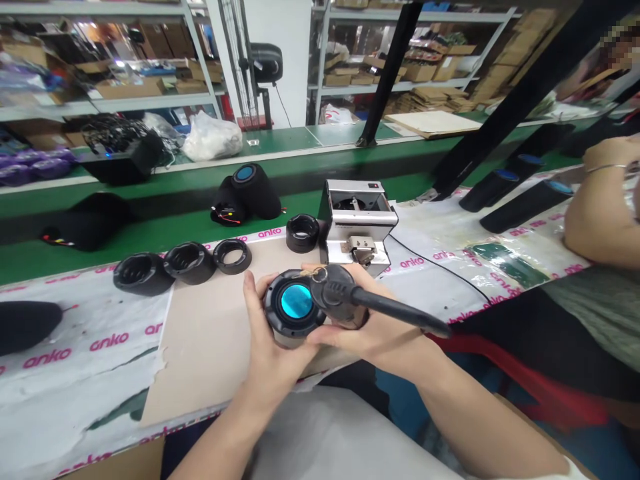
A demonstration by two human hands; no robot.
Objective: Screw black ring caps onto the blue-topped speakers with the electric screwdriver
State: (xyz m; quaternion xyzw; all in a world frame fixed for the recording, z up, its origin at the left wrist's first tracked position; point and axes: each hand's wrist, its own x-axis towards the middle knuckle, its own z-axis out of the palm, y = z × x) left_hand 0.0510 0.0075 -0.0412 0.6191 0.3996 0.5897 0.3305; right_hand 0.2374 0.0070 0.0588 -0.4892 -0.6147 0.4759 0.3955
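Note:
In the head view a black round speaker (293, 305) with a shiny blue disc in its end stands upright over the cardboard. My left hand (273, 350) is wrapped around its left and near side. Just to the right, my right hand (367, 337) is closed on an electric screwdriver (337, 290), seen from above with its thick black cord running off to the right. The right thumb reaches towards the speaker's near side. The screwdriver's tip is hidden under its body and my hand. A screw feeder (357, 223) stands beyond my right hand.
Several black rings (233, 256) line the far edge of the cardboard sheet (205, 347). Black speaker bodies (257, 190) with loose wires lie on the green bench (190, 207). A co-worker's arm (603, 200) rests at the right beside more speakers (525, 205). A black post (395, 73) rises behind.

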